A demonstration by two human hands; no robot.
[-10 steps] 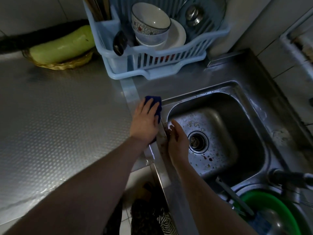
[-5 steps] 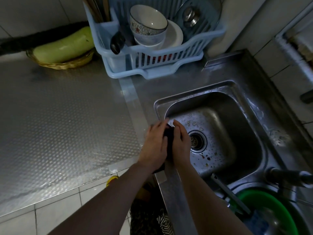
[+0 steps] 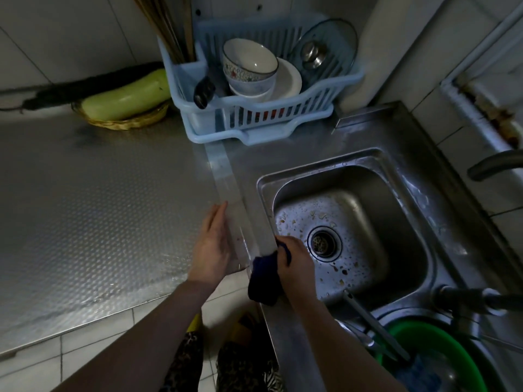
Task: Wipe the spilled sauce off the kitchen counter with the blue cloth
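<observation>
Our right grip (image 3: pixel 294 258) is curled tight round the blue cloth (image 3: pixel 264 281), which hangs bunched and dark from the fist over the front rim of the sink (image 3: pixel 396 244), at the near left corner of the basin. Our left grip (image 3: pixel 213 247) lies with its fingers straight and together, resting edge-down on the patterned metal surface (image 3: pixel 85 210) just beside the pale strip that joins it to the sink unit; it holds nothing. We can make out a few faint reddish specks on that strip close to the left fingers, though the light is too dim for us to be sure what they are. The basin floor is flecked with drops and bits around the drain (image 3: pixel 324 240). At the back stands a light blue dish rack (image 3: pixel 254 120) with bowls and a lid.
</observation>
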